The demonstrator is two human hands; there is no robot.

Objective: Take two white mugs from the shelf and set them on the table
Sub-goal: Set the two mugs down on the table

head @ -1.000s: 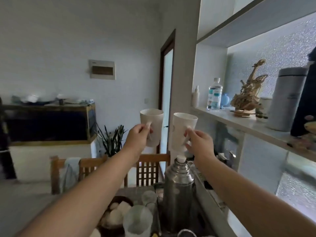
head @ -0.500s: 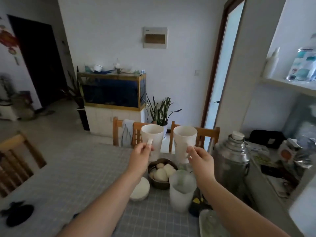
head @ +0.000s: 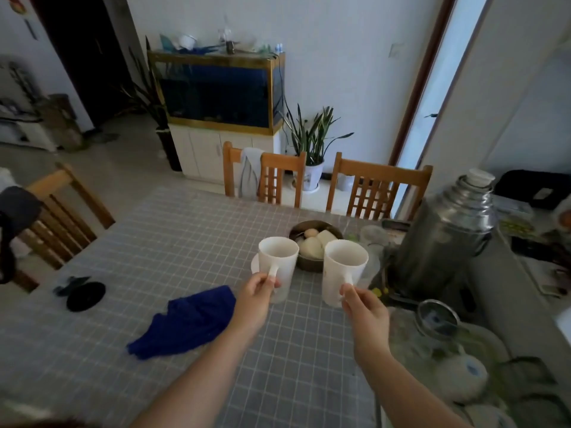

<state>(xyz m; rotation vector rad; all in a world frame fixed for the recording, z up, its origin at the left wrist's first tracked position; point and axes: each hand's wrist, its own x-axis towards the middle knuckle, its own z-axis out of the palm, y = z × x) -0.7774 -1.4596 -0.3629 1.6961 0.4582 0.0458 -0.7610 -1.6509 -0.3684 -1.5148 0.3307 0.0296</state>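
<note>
Two white mugs held upright over the grey checked table point(head: 148, 242), side by side and slightly apart, mouths open toward the camera. Left mug point(head: 277, 261) gripped by its handle, left hand point(head: 256, 299) pinching it between thumb and curled fingers. Right mug point(head: 343, 270) held the same way, right hand point(head: 364, 310) closed around its handle. Hard to tell whether either base touches the tablecloth; both look just above it. Directly behind the mugs, a dark bowl point(head: 310, 263) of pale rounded food. Far right of them, a tall metal thermos point(head: 445, 239) at the table's right edge. Near left of the left hand, a crumpled blue cloth point(head: 185, 322) lying flat on the table, and farther left a small black round object point(head: 86, 296). Beyond the far edge, two wooden chairs point(head: 378, 189), a potted plant point(head: 312, 140) between them, and a fish tank point(head: 216, 91) on a white cabinet against the wall.
</note>
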